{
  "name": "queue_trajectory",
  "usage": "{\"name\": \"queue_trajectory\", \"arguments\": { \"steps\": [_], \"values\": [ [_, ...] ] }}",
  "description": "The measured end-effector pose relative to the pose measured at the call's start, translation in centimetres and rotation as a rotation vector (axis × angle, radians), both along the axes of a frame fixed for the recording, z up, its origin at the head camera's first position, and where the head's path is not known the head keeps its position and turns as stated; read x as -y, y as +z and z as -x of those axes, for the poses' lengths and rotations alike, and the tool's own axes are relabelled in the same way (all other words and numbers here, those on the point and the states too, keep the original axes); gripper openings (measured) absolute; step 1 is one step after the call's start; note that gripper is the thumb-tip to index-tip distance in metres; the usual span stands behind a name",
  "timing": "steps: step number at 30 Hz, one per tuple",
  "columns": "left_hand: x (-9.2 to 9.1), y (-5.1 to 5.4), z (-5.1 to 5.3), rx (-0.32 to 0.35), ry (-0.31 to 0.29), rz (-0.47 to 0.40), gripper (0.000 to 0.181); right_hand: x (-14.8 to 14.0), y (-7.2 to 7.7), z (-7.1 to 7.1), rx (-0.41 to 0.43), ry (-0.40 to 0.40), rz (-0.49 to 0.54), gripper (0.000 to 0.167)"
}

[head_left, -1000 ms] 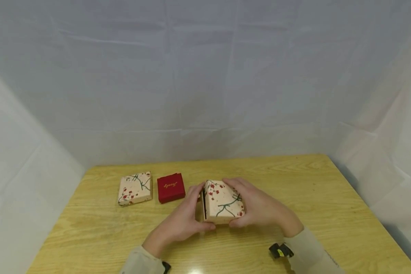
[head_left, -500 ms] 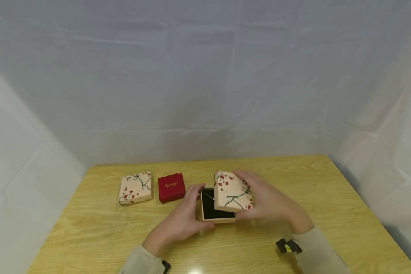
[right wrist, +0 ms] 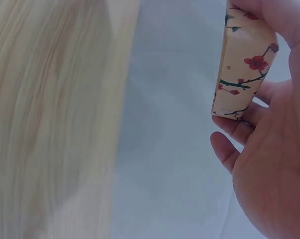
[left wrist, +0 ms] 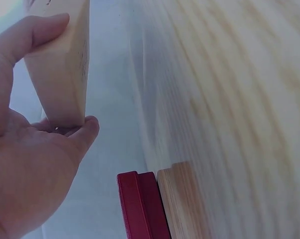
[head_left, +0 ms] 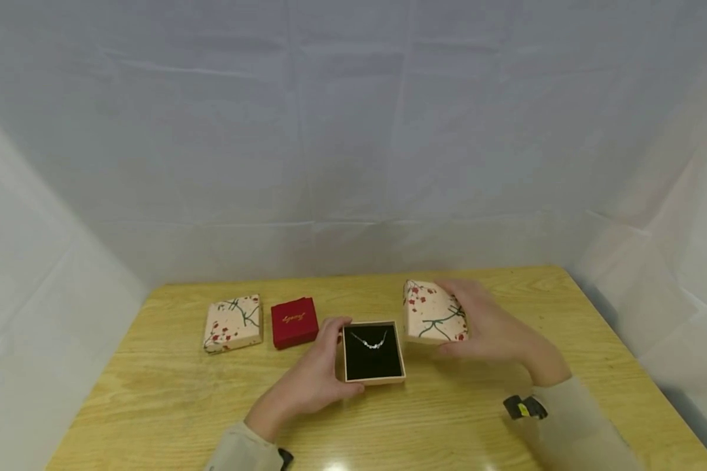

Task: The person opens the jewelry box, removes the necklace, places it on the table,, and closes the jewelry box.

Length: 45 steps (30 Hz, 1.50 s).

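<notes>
My left hand (head_left: pixel 312 379) grips the cream base (head_left: pixel 377 381) of a jewelry box by its left side, thumb at the near edge and fingers at the far edge. Inside, a silver necklace (head_left: pixel 372 344) lies on a black insert (head_left: pixel 372 365). To the right, my right hand (head_left: pixel 486 324) holds the box lid (head_left: pixel 433 313), cream with red blossoms and green branches, apart from the base. In the right wrist view the lid (right wrist: pixel 244 64) sits between thumb and fingers. The left wrist view shows the base (left wrist: pixel 63 74) pinched the same way.
A red box (head_left: pixel 294 322) with gold lettering lies left of the base. Farther left is another blossom-patterned lid or box (head_left: pixel 233 324). All rest on a wooden table (head_left: pixel 171 392), with white cloth (head_left: pixel 353 163) hanging behind and at the sides.
My right hand has lifted the lid off the base and carried it to the right, uncovering the necklace. My left hand has stayed on the base.
</notes>
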State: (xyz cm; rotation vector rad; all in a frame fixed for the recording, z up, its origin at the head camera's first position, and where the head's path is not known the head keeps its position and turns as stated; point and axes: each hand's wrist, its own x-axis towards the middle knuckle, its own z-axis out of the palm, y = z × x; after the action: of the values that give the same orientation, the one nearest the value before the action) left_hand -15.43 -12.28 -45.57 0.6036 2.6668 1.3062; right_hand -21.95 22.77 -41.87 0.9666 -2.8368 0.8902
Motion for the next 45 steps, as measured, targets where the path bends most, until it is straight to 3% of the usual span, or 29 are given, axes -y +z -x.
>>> {"name": "queue_trajectory", "arguments": {
  "steps": [8,15,30,45],
  "values": [
    [0.1,-0.2,-0.1,-0.002,0.011,0.031,0.109,-2.6,-0.8,0.8,0.042,-0.001,-0.032,0.109],
    [0.1,-0.3,-0.1,-0.015,0.002,0.041,0.109,-4.9,-1.4,0.7,0.053,0.002,-0.098,0.107],
    [0.1,-0.3,0.1,-0.018,-0.02,0.044,0.106,-9.0,-2.0,-2.1,0.136,-0.014,-0.23,0.106],
    [0.0,-0.4,0.1,-0.019,-0.029,0.053,0.106,-11.0,-2.4,-3.5,0.19,0.028,-0.241,0.107]
  ]
}}
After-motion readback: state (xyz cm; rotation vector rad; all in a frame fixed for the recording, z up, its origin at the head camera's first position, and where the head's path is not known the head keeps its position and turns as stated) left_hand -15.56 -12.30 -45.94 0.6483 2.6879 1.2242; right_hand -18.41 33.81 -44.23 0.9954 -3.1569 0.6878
